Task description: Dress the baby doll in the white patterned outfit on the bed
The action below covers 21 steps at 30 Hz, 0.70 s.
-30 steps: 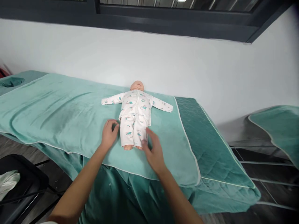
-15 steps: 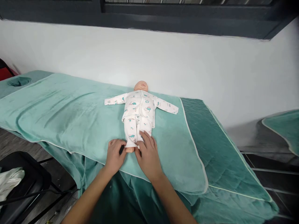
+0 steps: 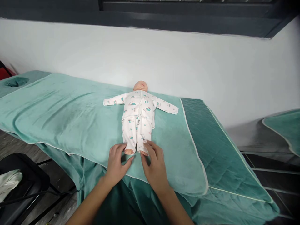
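A baby doll (image 3: 138,120) in white patterned pyjamas lies face up on a light green blanket (image 3: 70,118), head toward the wall and arms spread. My left hand (image 3: 117,164) rests on the blanket just below the doll's left foot, fingers apart, thumb pointing toward the foot. My right hand (image 3: 153,165) lies beside it with fingertips touching the hem of the other trouser leg. Neither hand holds anything.
The blanket covers a darker green quilted bed (image 3: 211,137) set against a white wall. A black chair (image 3: 21,187) with a white cloth (image 3: 8,182) stands at lower left. Another green-covered bed (image 3: 283,129) shows at the right edge.
Both hands came from beside the doll's legs down to its feet, then slid slightly back toward me. The trouser legs now lie straighter.
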### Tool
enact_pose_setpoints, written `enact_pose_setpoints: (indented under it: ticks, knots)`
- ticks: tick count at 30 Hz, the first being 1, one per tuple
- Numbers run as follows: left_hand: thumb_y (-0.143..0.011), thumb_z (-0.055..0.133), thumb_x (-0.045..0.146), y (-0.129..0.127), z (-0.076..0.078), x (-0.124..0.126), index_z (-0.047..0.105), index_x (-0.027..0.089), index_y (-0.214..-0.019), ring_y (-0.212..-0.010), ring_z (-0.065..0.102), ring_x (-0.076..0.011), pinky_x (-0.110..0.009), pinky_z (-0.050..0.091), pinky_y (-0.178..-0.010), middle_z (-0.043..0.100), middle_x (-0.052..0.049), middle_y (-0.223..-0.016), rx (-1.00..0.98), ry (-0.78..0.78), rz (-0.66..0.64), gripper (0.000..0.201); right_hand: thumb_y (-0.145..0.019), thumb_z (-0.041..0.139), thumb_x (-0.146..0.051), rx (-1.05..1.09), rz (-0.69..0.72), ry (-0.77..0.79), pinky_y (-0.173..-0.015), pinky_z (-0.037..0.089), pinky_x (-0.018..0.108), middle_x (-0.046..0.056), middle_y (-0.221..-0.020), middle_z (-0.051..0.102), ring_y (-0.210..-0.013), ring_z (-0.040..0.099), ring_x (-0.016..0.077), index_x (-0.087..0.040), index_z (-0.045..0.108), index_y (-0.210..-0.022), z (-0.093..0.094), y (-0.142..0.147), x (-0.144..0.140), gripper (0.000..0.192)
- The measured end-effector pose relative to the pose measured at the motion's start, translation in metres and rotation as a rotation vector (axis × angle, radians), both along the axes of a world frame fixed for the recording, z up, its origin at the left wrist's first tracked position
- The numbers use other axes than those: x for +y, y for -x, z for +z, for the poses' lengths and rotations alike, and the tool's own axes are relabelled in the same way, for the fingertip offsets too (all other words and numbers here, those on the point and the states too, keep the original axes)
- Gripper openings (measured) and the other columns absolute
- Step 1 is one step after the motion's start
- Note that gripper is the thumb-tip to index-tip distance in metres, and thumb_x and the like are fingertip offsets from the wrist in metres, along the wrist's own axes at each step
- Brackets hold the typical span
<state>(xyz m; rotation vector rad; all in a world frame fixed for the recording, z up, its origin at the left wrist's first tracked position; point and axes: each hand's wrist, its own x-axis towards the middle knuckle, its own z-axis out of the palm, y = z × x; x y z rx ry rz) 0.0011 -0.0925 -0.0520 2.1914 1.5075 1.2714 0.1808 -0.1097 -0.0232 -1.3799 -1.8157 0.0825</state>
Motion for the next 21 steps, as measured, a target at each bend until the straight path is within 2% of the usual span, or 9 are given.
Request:
enact_pose_setpoints:
  ticks: [3, 6, 11, 16, 21]
  knots:
    - [-0.088, 0.067, 0.033, -0.010, -0.001, 0.004, 0.048, 0.025, -0.134, -0.099, 0.063, -0.0267, -0.047, 0.051, -0.087, 0.065, -0.009, -0.107, 0.080, -0.040, 0.059, 0.050, -0.095, 0.057, -0.019, 0.020, -0.040, -0.014, -0.090, 0.055, 0.049, 0.012, -0.117, 0.058, -0.110, 0.057, 0.0279, -0.027, 0.054, -0.130, -0.004, -0.001, 0.002, 0.036]
    - [-0.091, 0.062, 0.026, -0.012, -0.003, 0.006, 0.049, 0.024, -0.134, -0.097, 0.062, -0.0239, -0.043, 0.051, -0.085, 0.064, -0.008, -0.104, 0.062, -0.107, 0.062, 0.045, -0.094, 0.058, -0.017, -0.015, -0.036, -0.044, -0.083, 0.055, 0.046, 0.010, -0.109, 0.057, -0.101, 0.057, 0.0263, -0.026, 0.059, -0.122, -0.003, -0.001, 0.005, 0.029]
    - [-0.090, 0.060, 0.018, -0.003, -0.005, 0.004, 0.052, 0.029, -0.130, -0.094, 0.061, -0.0242, -0.042, 0.053, -0.082, 0.060, -0.008, -0.102, 0.034, -0.108, 0.049, 0.042, -0.092, 0.059, -0.015, 0.038, -0.057, -0.048, -0.084, 0.053, 0.045, 0.009, -0.105, 0.057, -0.100, 0.056, 0.0253, -0.025, 0.064, -0.110, -0.004, -0.002, 0.006, 0.020]
    - [-0.089, 0.060, 0.014, 0.000, -0.012, 0.001, 0.052, 0.034, -0.130, -0.087, 0.060, -0.0236, -0.043, 0.054, -0.077, 0.059, -0.007, -0.097, 0.000, -0.135, 0.089, 0.046, -0.092, 0.060, -0.018, 0.154, -0.087, -0.055, -0.078, 0.055, 0.040, 0.009, -0.108, 0.055, -0.099, 0.057, 0.0236, -0.025, 0.063, -0.109, -0.011, -0.003, 0.004, 0.018]
    - [-0.089, 0.063, 0.018, 0.002, -0.013, -0.005, 0.052, 0.037, -0.130, -0.089, 0.063, -0.0237, -0.043, 0.058, -0.077, 0.060, -0.006, -0.098, -0.054, -0.135, 0.087, 0.048, -0.091, 0.063, -0.019, 0.206, -0.062, -0.048, -0.072, 0.054, 0.038, 0.006, -0.097, 0.057, -0.089, 0.058, 0.0221, -0.025, 0.060, -0.099, -0.005, -0.009, 0.002, 0.010]
